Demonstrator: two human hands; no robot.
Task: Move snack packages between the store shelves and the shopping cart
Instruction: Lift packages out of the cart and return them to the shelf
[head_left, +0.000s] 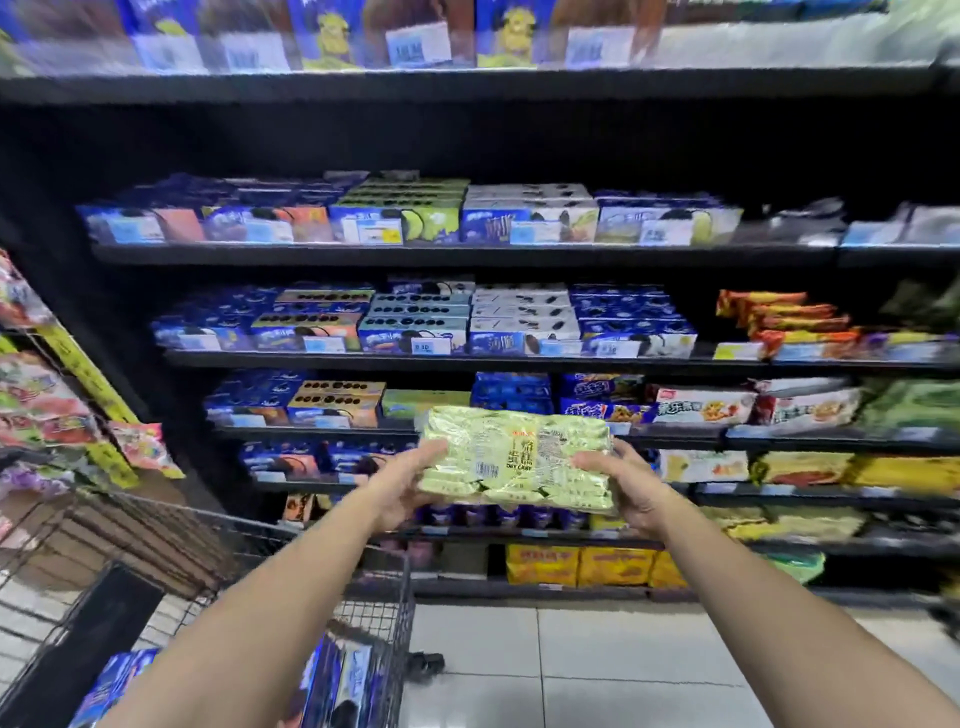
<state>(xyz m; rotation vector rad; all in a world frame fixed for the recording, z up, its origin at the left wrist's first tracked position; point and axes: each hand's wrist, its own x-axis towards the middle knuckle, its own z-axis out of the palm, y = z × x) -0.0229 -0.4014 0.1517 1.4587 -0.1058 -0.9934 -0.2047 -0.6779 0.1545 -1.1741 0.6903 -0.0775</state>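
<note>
A pale green snack package (511, 457) with a barcode and printed text is held up in front of the shelves, at the height of the lower rows. My left hand (402, 486) grips its left end, and my right hand (618, 493) grips its right end, thumbs on the front face. Below my left arm stands the wire shopping cart (379, 587), with blue cookie boxes (337, 680) lying inside it.
Black store shelves (467, 358) run across the view, stacked with blue cookie boxes, and with red, yellow and green packs to the right. A rack of pink and white candy bags (47, 410) hangs at the left. White floor tiles (571, 670) lie below.
</note>
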